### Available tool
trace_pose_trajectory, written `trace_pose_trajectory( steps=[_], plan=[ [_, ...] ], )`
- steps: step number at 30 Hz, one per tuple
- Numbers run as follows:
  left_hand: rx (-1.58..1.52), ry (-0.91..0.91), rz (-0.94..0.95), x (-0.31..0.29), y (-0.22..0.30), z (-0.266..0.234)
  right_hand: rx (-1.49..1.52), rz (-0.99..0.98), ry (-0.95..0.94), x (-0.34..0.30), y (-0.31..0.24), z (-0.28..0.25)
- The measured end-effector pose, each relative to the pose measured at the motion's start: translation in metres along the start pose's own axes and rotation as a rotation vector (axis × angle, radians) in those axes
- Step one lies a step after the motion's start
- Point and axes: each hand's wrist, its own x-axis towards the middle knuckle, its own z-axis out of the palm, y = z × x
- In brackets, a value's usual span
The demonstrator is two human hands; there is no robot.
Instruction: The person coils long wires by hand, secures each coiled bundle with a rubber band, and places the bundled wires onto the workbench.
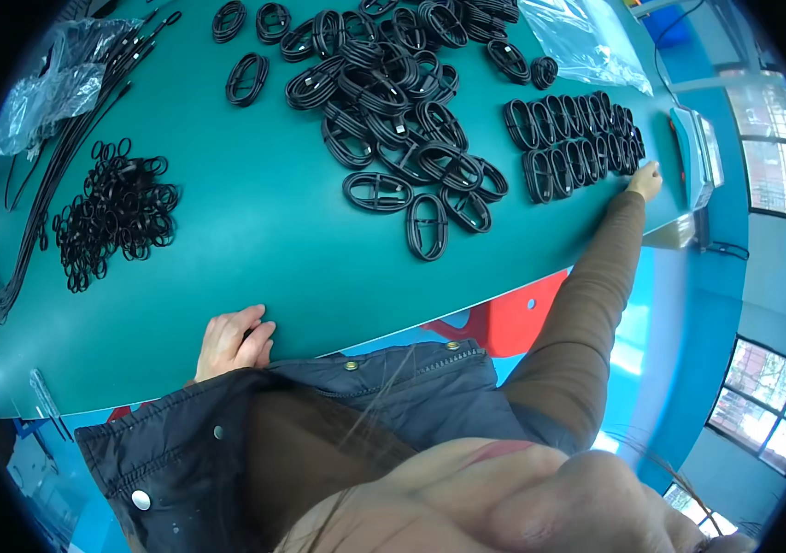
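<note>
At the table's near edge my left hand (pixel 238 339) rests with curled fingers. A small dark spot shows between them, too small to name. My right arm reaches far out to the right, where my right hand (pixel 647 182) is closed beside the end of two rows of black coiled cables (pixel 570 120). Whether it grips a coil there is hidden. These coils stand on edge, packed side by side. A loose heap of black coiled cables (pixel 384 101) covers the far middle of the table. One cable coil (pixel 427 227) lies at its near end.
On the green table (pixel 255 230), a pile of small black rings (pixel 117 217) sits left. Long straight cables (pixel 52 170) and clear plastic bags (pixel 57 88) lie beyond it. Another plastic bag (pixel 586 41) and a white-and-blue device (pixel 695 157) are at the right. A red stool (pixel 508 323) stands below.
</note>
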Motion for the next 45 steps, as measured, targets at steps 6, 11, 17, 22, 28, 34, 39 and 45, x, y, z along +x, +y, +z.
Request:
trace_pose_trajectory(
  steps=[6, 11, 17, 22, 28, 34, 39, 45],
  plan=[
    [0.009, -0.057, -0.072, -0.007, 0.002, 0.005, 0.103, 0.041, -0.337, 0.011, -0.003, 0.016],
    [0.030, -0.066, -0.113, -0.013, 0.002, 0.005, 0.374, -0.098, -0.423, 0.031, 0.007, 0.041],
    [0.003, 0.021, -0.046, -0.010, 0.004, 0.000, 0.153, -0.293, -0.426, 0.011, 0.030, 0.029],
    [-0.158, 0.132, 0.028, -0.022, -0.012, -0.020, -0.101, -0.206, -0.333, 0.025, 0.080, -0.046],
    [0.993, 0.265, -0.317, -0.069, -0.205, -0.205, 0.135, -0.144, -0.256, -0.018, 0.030, -0.120],
    [1.110, -0.041, -0.728, -0.136, -0.357, -0.274, 0.463, -0.296, -0.701, -0.235, -0.202, -0.190],
    [1.136, -0.079, -0.348, -0.154, -0.374, -0.284, 0.658, -0.893, -1.065, -0.421, -0.381, -0.190],
    [1.049, 0.090, -0.416, -0.118, -0.358, -0.324, 0.897, -1.752, -0.833, -0.657, -0.570, -0.176]
  ],
)
